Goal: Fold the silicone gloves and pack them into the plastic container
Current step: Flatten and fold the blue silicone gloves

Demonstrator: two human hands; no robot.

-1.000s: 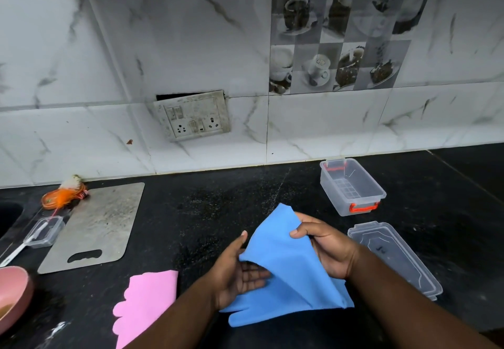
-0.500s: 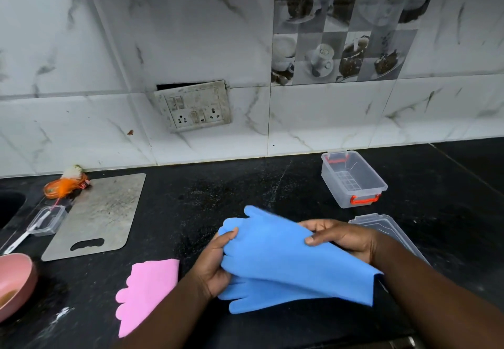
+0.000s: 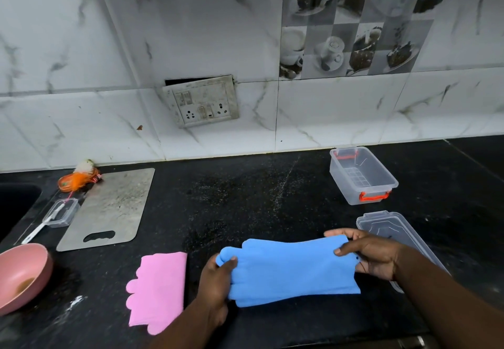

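Blue glove [image 3: 289, 269] stretched flat between both hands, matte, folded double with the lower layer's fingers showing beneath; left hand [image 3: 215, 286] pinched the finger end, right hand [image 3: 373, 258] gripped the cuff end; pink glove [image 3: 158, 288] lay flat on the black table [image 3: 245, 206], just left of the left hand; open clear container [image 3: 361, 175] with orange clips stood beyond the right hand, its lid [image 3: 387, 226] partly under that hand; no legible writing.

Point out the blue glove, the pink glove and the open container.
blue glove [image 3: 291, 266], head view, middle of palm.
pink glove [image 3: 161, 288], head view, flat middle.
open container [image 3: 381, 174], head view, right wall.
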